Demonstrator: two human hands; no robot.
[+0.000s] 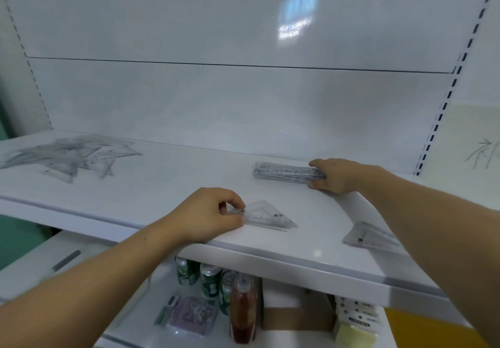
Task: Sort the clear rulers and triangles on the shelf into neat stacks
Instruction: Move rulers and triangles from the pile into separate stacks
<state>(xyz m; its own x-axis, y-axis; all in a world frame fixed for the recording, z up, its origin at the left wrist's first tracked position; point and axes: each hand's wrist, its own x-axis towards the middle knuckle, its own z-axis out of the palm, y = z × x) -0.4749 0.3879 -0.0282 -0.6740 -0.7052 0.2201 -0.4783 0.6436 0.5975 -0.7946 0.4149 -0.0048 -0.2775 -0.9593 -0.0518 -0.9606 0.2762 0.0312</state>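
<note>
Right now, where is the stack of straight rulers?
In the head view, the ruler stack lies on the shelf right of centre, its right end held by the right hand, behind the triangles that the left hand pinches.

Noting clear, hard, glossy plastic in the stack of rulers [284, 172], catching light along its edges. Seeing the same transparent, shiny plastic in the stack of triangles [267, 216], the second triangle stack [370, 238] and the loose pile [73, 155], all with fine printed markings. Finding the shelf [167, 185] smooth and white with a soft sheen. Finding the back panel [189, 98] smooth and white too, glossy enough for mirroring a bright patch. Below, picking out shiny green metal cans [209, 280], a clear plastic bottle [243, 312] and a matt brown cardboard box [295, 318].
</note>
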